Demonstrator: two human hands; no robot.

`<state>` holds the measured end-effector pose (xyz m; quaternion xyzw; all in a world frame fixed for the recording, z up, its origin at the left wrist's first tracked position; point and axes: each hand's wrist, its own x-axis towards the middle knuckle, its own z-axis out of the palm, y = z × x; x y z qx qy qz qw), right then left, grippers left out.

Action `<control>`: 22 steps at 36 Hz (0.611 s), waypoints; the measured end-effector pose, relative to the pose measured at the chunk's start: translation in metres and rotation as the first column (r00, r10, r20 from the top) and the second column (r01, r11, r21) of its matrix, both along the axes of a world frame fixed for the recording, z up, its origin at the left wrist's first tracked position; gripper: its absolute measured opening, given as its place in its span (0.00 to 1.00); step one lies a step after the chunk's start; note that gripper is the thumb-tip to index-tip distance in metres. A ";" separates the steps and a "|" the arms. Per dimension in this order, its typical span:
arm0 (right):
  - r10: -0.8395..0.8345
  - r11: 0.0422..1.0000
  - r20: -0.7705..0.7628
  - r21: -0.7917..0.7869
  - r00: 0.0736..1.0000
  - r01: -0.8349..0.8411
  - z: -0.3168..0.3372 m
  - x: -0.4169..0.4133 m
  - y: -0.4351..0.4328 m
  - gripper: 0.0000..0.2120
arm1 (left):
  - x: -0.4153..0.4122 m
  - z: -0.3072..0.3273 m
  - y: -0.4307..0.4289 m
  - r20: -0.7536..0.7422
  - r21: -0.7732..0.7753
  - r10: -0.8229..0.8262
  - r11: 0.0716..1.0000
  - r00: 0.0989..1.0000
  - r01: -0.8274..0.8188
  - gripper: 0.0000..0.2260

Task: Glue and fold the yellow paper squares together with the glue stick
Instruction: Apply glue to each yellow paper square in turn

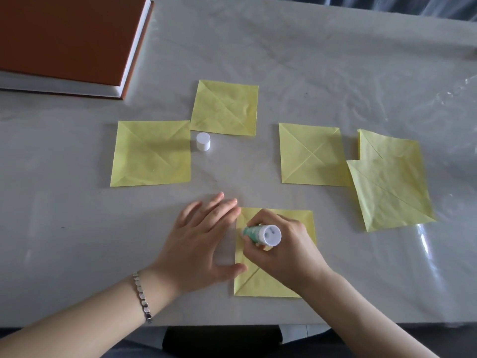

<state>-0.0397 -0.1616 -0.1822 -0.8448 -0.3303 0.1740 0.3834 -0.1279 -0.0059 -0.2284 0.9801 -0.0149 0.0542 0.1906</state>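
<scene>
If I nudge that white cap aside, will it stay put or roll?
The cap stands on its flat end, so it probably slides rather than rolls. It looks small and light, and the table cover is glossy, so it may skid. Tipped over, it would likely roll.

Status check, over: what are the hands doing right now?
Right hand grips glue stick on nearest yellow square. Left hand flat, steadying its edge. Cap off, standing apart.

Home study: plastic-covered table, hardcover book
</scene>
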 end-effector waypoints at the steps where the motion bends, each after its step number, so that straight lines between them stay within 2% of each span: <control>1: -0.002 1.000 0.001 0.003 1.000 0.002 0.000 0.001 0.002 0.07 | 0.000 0.000 0.000 0.000 0.003 0.001 1.000 1.000 -0.001 0.37; 11: -0.092 0.996 0.004 0.005 0.996 0.092 0.001 0.012 0.016 0.07 | 0.003 0.001 -0.001 -0.002 -0.004 0.009 1.000 1.000 -0.009 0.37; 17: -0.004 1.000 -0.054 -0.022 0.999 0.003 0.001 0.000 -0.001 0.08 | 0.001 0.001 -0.001 0.007 0.002 0.009 1.000 1.000 -0.009 0.37; 22: 0.032 0.999 -0.037 0.005 0.999 -0.032 0.002 -0.003 -0.009 0.07 | 0.003 0.003 -0.002 -0.006 0.024 0.018 1.000 1.000 -0.018 0.37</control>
